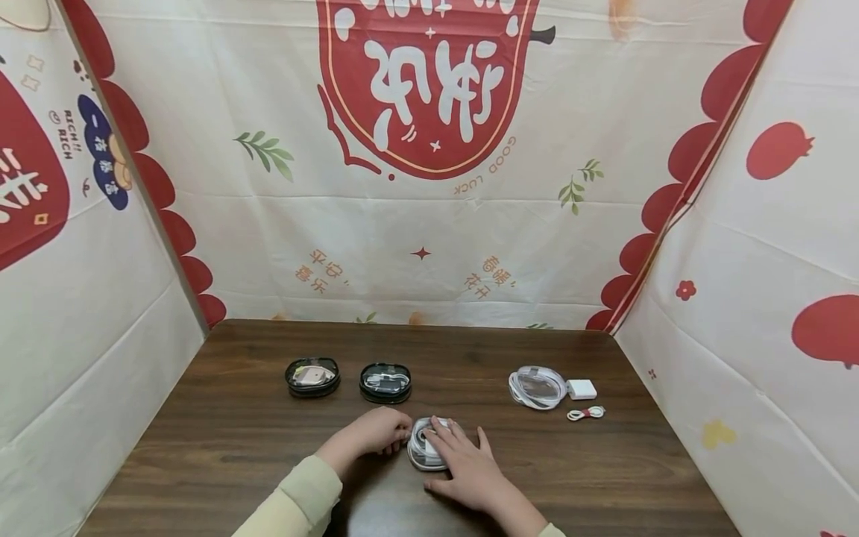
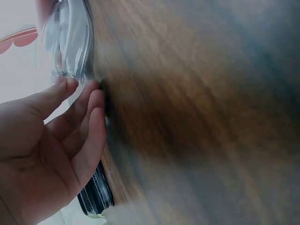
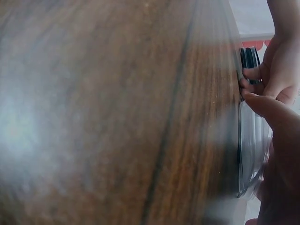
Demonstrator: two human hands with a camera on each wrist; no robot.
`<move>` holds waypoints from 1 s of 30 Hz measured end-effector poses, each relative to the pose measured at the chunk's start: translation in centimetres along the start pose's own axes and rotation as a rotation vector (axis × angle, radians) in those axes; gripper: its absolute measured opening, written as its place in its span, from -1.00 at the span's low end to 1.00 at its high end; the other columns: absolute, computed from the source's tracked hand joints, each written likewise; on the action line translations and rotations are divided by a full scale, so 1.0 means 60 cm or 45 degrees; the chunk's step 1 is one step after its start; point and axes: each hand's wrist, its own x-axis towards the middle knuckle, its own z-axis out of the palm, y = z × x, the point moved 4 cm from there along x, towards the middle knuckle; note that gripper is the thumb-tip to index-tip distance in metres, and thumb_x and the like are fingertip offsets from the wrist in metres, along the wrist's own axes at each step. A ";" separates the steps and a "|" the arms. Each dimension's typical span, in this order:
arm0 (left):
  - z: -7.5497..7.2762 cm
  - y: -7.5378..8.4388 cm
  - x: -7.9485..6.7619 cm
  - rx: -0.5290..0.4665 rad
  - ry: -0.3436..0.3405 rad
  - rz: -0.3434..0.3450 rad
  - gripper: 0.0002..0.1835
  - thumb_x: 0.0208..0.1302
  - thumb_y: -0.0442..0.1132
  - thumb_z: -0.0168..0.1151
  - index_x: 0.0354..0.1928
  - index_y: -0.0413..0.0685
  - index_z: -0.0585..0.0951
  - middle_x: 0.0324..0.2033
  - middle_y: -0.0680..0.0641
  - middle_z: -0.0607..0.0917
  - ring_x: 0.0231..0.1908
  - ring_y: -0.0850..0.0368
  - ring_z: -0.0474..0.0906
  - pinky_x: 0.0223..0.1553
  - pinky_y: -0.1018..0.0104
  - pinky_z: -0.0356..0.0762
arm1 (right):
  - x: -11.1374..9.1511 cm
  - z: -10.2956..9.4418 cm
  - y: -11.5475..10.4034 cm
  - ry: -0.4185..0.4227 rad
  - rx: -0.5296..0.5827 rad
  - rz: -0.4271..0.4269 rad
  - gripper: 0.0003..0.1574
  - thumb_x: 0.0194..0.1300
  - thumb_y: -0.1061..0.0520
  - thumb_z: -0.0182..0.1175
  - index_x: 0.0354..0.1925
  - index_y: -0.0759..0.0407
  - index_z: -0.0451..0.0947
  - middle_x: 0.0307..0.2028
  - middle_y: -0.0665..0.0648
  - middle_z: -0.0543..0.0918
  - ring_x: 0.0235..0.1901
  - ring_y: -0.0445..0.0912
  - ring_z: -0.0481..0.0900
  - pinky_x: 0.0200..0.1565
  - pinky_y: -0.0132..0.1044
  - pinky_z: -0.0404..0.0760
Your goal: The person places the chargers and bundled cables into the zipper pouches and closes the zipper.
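Observation:
A small clear zip pouch with pale trim (image 1: 424,456) lies on the table near the middle, with a coiled white cable and a white block visible in it. My left hand (image 1: 379,431) pinches its left end between thumb and fingertips; the zip pull itself is too small to make out. Across the pouch's right side rests my right hand (image 1: 466,464), fingers spread and pressing from above. In the left wrist view the pouch (image 2: 72,42) stands just beyond the thumb tip. The right wrist view has its clear side wall (image 3: 253,140) under the right hand.
Behind the left hand sit two black-trimmed clear pouches, one with a pinkish item (image 1: 312,376) and one with a dark item and white cable (image 1: 385,383). At the right are another pale-trimmed pouch (image 1: 537,388), a white adapter (image 1: 581,389) and a tied white cable (image 1: 586,413).

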 end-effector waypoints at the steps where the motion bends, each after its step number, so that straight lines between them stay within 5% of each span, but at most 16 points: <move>1: 0.001 0.000 -0.002 -0.053 -0.010 -0.013 -0.75 0.40 -0.30 0.12 -0.50 0.00 0.52 -0.67 0.10 0.53 -0.69 0.26 0.45 -0.64 0.39 0.46 | 0.000 -0.001 0.000 -0.003 0.004 0.006 0.00 0.20 -0.44 0.16 0.47 -0.13 0.17 0.48 0.03 0.13 0.42 0.13 0.10 0.19 0.50 -0.08; 8: 0.006 0.009 -0.018 -0.259 -0.023 -0.051 -0.78 0.42 -0.35 0.08 -0.46 -0.13 0.53 -0.67 0.00 0.58 -0.68 0.15 0.51 -0.68 0.31 0.52 | -0.001 -0.005 -0.003 -0.036 -0.005 0.039 0.01 0.19 -0.44 0.16 0.48 -0.14 0.15 0.49 0.02 0.10 0.43 0.11 0.07 0.21 0.48 -0.06; 24: 0.015 0.027 -0.048 -0.304 -0.068 -0.065 -0.77 0.40 -0.31 0.12 -0.46 -0.14 0.57 -0.68 0.00 0.60 -0.69 0.13 0.55 -0.67 0.31 0.53 | -0.001 -0.007 -0.005 -0.029 0.018 0.050 0.00 0.18 -0.42 0.19 0.47 -0.12 0.17 0.48 0.01 0.11 0.42 0.13 0.08 0.20 0.49 -0.06; 30: 0.012 0.027 -0.052 -0.327 -0.006 -0.107 -0.79 0.39 -0.34 0.13 -0.46 -0.15 0.56 -0.68 -0.03 0.59 -0.70 0.11 0.54 -0.68 0.28 0.53 | -0.002 -0.012 -0.010 -0.022 0.010 0.044 -0.01 0.20 -0.41 0.17 0.47 -0.08 0.19 0.48 0.05 0.12 0.42 0.14 0.08 0.22 0.48 -0.11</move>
